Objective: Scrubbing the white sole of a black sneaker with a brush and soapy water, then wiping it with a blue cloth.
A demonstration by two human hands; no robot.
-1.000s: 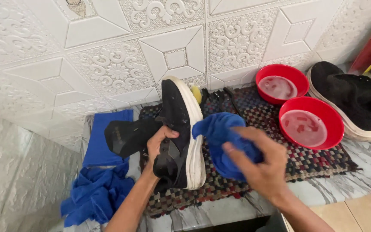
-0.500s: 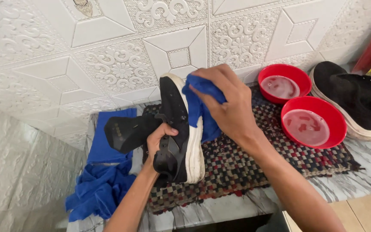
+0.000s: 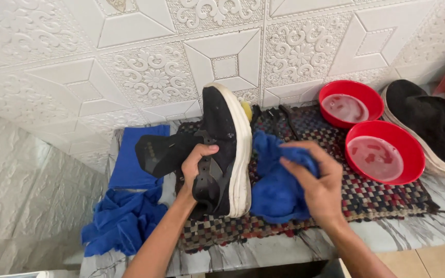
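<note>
Red bowls (image 3: 378, 152) of cloudy water

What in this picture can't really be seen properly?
- Second black shoe: cut off by the head view's right edge.
- Held black shoe: inside hidden, turned on its side.
- Right hand: palm hidden by the blue cloth.
- Woven mat: middle covered.

My left hand (image 3: 198, 163) covers part of the shoe's (image 3: 222, 149) side. The second shoe (image 3: 428, 126) runs off the right edge. The cloth (image 3: 276, 180) hides mat (image 3: 377, 198) beneath; my forearms are cut off below.
</note>
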